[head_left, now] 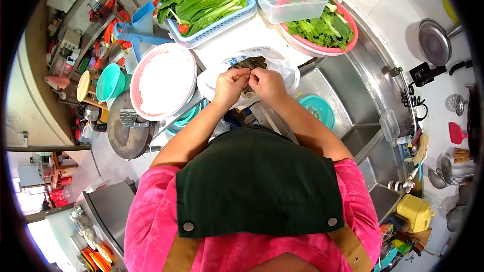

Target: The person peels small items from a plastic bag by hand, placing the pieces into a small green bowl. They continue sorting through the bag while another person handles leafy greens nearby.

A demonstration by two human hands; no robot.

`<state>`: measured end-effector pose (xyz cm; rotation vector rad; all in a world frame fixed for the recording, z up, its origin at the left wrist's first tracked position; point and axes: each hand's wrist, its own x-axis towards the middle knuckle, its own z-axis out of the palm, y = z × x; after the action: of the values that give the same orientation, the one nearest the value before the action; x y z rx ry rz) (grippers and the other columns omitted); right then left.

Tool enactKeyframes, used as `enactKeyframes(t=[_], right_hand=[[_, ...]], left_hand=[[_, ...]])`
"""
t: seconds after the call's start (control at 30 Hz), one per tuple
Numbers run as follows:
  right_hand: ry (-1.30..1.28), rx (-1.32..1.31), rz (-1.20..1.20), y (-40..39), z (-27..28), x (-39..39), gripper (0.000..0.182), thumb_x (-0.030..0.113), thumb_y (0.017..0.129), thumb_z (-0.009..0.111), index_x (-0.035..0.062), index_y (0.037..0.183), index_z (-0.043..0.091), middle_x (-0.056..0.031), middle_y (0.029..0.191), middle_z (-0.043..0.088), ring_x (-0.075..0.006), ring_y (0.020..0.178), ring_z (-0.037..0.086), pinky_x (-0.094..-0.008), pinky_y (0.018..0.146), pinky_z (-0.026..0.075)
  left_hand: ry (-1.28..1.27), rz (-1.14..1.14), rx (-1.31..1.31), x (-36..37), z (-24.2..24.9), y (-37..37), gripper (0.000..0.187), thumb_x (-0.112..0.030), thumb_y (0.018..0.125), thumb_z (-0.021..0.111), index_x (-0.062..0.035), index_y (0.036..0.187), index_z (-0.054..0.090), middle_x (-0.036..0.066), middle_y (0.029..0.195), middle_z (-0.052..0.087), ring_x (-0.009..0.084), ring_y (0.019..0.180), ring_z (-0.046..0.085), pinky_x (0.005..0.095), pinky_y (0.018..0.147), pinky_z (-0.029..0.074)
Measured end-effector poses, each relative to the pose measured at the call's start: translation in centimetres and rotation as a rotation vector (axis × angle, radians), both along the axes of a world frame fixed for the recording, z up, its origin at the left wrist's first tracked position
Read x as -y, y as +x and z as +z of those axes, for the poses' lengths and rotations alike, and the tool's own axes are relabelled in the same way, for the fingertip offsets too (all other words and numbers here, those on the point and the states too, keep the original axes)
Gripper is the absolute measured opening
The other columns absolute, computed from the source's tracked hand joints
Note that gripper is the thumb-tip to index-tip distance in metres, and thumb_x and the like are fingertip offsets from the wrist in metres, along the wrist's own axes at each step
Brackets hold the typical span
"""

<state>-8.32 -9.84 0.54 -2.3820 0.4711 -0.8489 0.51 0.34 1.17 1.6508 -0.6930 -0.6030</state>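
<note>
My left hand (pixel 231 87) and my right hand (pixel 267 85) meet fingertip to fingertip over a white plastic bag (pixel 283 70) that lies open. Both are closed in a pinch. Whatever sits between the fingertips is too small and covered to make out. Inside the bag lies a heap of greyish-brown, shrimp-like pieces (pixel 250 63), partly hidden by my hands. A teal bowl (pixel 325 108) with a few pale pieces in it stands in the sink, beside my right forearm.
Left of the bag is a pink basket (pixel 135 90) full of something white. A cleaver (pixel 132 118) rests on a round chopping board (pixel 118 138). Greens fill a blue basket (pixel 201 36) and a red basin (pixel 348 40), with a clear plastic container (pixel 292 2) above. The steel sink (pixel 348 78) is to the right.
</note>
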Motion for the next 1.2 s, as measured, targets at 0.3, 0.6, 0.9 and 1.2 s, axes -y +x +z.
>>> enactKeyframes(t=[0.3,0.6,0.9,1.2], right_hand=[[0.331,0.035,0.093,0.3,-0.4,1.5,0.01,0.011,0.069,0.056,0.0033,0.074,0.059,-0.0121,0.061,0.057,-0.0255,0.054,0.057,-0.0334,0.051,0.046],[0.805,-0.083,0.142,0.1,0.4,2.3,0.012,0.009,0.074,0.053,-0.0019,0.075,0.059,-0.006,0.058,0.058,-0.0105,0.048,0.053,-0.0231,0.045,0.043],[1.339,-0.198,0.11,-0.4,1.8,2.9,0.014,0.015,0.079,0.051,0.0039,0.083,0.06,-0.0029,0.064,0.057,-0.0086,0.053,0.052,-0.0194,0.042,0.038],[1.349,-0.207,0.181,0.1,1.2,2.8,0.014,0.014,0.08,0.05,0.0043,0.081,0.059,-0.0026,0.065,0.055,-0.0087,0.053,0.05,-0.0195,0.043,0.038]], left_hand=[[-0.086,-0.073,0.104,0.2,-0.6,0.2,0.016,-0.007,0.081,0.057,0.0011,0.094,0.061,0.0,0.071,0.058,0.0043,0.06,0.048,0.0185,0.053,0.04],[-0.143,-0.13,-0.162,0.9,0.1,1.1,0.015,-0.001,0.079,0.056,0.0021,0.093,0.058,0.003,0.076,0.061,0.0058,0.068,0.054,0.0192,0.061,0.044],[-0.006,-0.285,0.497,0.3,2.0,1.8,0.022,0.004,0.068,0.058,-0.0035,0.09,0.058,0.005,0.077,0.057,0.0124,0.066,0.054,0.0245,0.06,0.045],[0.008,-0.32,0.856,0.2,2.5,1.4,0.02,0.003,0.062,0.061,-0.003,0.079,0.052,0.01,0.078,0.055,0.0252,0.067,0.056,0.0308,0.062,0.046]])
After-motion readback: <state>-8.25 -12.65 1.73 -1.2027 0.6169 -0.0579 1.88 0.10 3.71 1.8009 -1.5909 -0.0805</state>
